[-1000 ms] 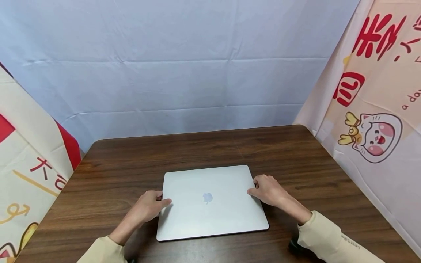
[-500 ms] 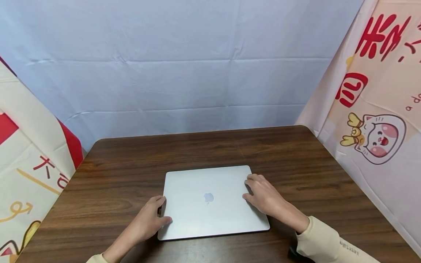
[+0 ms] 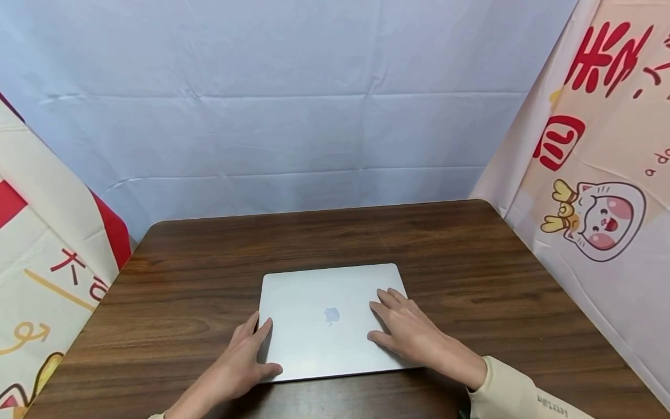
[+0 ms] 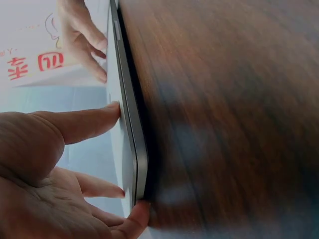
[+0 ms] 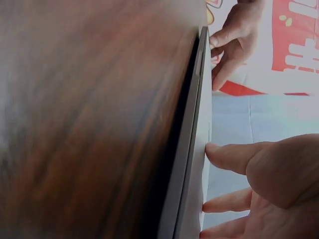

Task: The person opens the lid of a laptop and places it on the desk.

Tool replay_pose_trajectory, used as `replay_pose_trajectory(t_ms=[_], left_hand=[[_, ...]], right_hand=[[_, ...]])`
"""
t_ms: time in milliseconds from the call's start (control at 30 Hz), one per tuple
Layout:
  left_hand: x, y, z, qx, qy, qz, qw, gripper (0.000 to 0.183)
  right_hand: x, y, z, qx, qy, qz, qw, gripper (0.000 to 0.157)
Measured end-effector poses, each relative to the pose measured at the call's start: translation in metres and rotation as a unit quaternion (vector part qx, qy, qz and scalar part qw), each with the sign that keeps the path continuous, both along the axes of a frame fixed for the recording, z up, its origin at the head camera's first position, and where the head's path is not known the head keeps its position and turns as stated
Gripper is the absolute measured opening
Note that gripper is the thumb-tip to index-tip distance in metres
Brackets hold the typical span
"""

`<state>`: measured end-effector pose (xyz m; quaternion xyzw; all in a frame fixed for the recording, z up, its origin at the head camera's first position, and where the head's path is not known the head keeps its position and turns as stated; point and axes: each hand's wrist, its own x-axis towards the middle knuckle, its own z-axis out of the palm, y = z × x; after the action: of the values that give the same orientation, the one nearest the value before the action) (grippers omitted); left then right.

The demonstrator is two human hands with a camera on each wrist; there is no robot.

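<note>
A closed silver laptop (image 3: 319,343) with an apple logo on its lid lies flat on the wooden table. My left hand (image 3: 238,358) is at its left front corner, thumb near the front edge of the lid. In the left wrist view, the thumb (image 4: 94,122) touches the lid and one fingertip (image 4: 139,211) reaches the side edge by the corner. Across the right part of the lid rests my right hand (image 3: 410,329), fingers spread and fairly straight. From the right wrist, its thumb (image 5: 227,155) and fingertips are seen touching the lid's top.
The dark brown table (image 3: 199,273) extends around the laptop on all sides. Behind it hangs a pale blue cloth (image 3: 293,128). Printed cloths with red characters and a cartoon figure (image 3: 602,221) flank the table.
My right hand has moved left from the laptop's right edge onto its lid. My left hand has shifted toward the front left corner with fingers spreading. The laptop stays nearly where it was.
</note>
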<state>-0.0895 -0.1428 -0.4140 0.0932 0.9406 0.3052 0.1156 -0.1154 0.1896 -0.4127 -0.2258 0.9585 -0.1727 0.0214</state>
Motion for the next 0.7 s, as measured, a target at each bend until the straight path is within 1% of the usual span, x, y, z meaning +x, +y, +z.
replay_pose_trajectory(t_ms=[200,533,700], left_hand=[[0.004,0.001,0.0,-0.001,0.005,-0.003,1.0,0.092],[0.006,0.002,-0.002,-0.003,-0.013,-0.016,0.9998,0.105],[0.009,0.004,-0.006,-0.005,0.003,-0.025,0.9997,0.108]], right_hand=[[0.009,-0.007,0.0,0.016,-0.01,0.04,0.999,0.069],[0.017,-0.014,-0.003,0.044,0.001,0.102,0.994,0.081],[0.021,-0.018,-0.005,0.057,0.002,0.126,0.99,0.086]])
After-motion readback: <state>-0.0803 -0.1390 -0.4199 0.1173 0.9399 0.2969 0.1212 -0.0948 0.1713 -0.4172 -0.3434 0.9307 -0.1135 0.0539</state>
